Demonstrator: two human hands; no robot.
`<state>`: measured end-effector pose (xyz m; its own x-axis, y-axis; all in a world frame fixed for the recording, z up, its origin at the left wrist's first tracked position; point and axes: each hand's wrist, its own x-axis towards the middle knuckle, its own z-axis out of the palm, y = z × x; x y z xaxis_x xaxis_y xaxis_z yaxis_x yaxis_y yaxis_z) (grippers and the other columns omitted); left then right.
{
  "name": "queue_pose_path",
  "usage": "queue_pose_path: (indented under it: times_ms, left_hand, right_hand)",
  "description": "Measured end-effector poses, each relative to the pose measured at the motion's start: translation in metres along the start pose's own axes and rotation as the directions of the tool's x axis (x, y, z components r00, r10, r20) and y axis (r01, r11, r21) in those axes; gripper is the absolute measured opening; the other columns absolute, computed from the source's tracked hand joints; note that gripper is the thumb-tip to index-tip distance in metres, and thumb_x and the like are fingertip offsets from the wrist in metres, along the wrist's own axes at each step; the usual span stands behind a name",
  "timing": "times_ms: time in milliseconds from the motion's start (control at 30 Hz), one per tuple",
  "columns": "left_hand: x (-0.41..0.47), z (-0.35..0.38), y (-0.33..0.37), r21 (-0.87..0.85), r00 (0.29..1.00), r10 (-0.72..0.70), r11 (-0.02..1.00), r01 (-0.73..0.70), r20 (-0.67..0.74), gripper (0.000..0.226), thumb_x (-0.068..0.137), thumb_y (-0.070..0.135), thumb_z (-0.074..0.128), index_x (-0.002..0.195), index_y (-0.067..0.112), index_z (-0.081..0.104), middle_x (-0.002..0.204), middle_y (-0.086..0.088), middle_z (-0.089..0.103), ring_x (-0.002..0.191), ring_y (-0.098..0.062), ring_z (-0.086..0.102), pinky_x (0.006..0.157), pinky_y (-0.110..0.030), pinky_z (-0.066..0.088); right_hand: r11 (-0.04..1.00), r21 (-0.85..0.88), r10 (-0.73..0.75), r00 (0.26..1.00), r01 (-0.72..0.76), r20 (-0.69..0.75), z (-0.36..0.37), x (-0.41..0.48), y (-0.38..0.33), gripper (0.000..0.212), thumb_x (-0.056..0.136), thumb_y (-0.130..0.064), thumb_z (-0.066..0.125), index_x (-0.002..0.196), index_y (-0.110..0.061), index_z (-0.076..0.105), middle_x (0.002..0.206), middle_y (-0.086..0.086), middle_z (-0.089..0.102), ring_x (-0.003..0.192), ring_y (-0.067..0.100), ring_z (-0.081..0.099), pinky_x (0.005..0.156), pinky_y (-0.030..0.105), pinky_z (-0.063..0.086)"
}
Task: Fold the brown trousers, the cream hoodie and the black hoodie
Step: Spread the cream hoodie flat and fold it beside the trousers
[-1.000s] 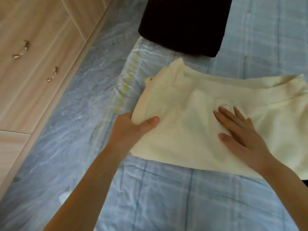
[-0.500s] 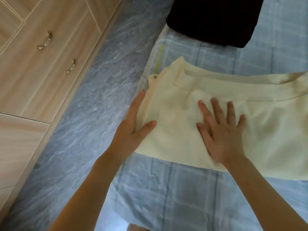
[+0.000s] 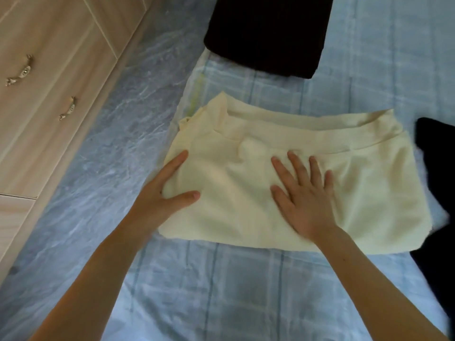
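Flattening cream hoodie (image 3: 234, 198). Left hand (image 3: 165, 195) bracing its edge, fingers (image 3: 176, 163) straight; right hand (image 3: 305, 193) pressing flat, spread; neither gripping. Next move likely calling for edge pinch, folding over.

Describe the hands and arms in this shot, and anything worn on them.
The left hand and right hand are bare, with no gloves or rings visible. The left forearm and right forearm are uncovered down to the frame's lower edge. No sleeve, watch, bracelet or marking is in view.
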<state>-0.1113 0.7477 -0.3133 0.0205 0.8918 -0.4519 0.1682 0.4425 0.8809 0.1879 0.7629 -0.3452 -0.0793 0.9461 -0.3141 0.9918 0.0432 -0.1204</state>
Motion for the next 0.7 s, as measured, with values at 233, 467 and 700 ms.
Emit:
queue_pose_path:
  times_ms: [233, 467, 700]
  left_hand:
    - [-0.016, 0.048, 0.073, -0.238, 0.981, 0.169, 0.961, -0.144, 0.091, 0.079, 0.058, 0.035, 0.084, 0.129, 0.056, 0.056, 0.130, 0.026, 0.061, 0.112, -0.005, 0.065, 0.074, -0.023, 0.058]
    - [-0.009, 0.183, 0.124, -0.311, 0.936, 0.244, 0.937, -0.159, 0.255, 0.076, 0.067, 0.015, 0.079, 0.128, 0.054, 0.058, 0.127, 0.028, 0.062, 0.119, -0.003, 0.060, 0.085, -0.022, 0.055]
    - [0.031, 0.337, 0.107, -0.085, 0.943, 0.138, 0.989, -0.117, 0.303, 0.076, 0.075, 0.016, 0.079, 0.133, 0.057, 0.051, 0.114, 0.035, 0.063, 0.103, 0.015, 0.058, 0.082, -0.007, 0.048]
  right_hand:
    - [0.835, 0.535, 0.079, 0.934, 0.129, -0.349, -0.042, -0.019, 0.054, 0.055, 0.096, -0.042, 0.043, 0.150, -0.031, 0.040, 0.159, -0.015, 0.027, 0.151, 0.014, 0.021, 0.122, 0.043, 0.021]
    - [0.927, 0.358, 0.253, 0.894, -0.114, -0.371, -0.052, -0.032, 0.201, 0.056, 0.097, -0.048, 0.038, 0.150, -0.031, 0.042, 0.159, -0.001, 0.035, 0.149, 0.033, 0.024, 0.119, 0.048, 0.017]
    - [0.346, 0.928, 0.203, 0.976, -0.140, 0.071, -0.012, -0.023, 0.227, 0.032, 0.108, -0.030, 0.037, 0.129, -0.054, 0.038, 0.151, -0.017, 0.038, 0.139, 0.000, 0.033, 0.117, 0.024, 0.023]
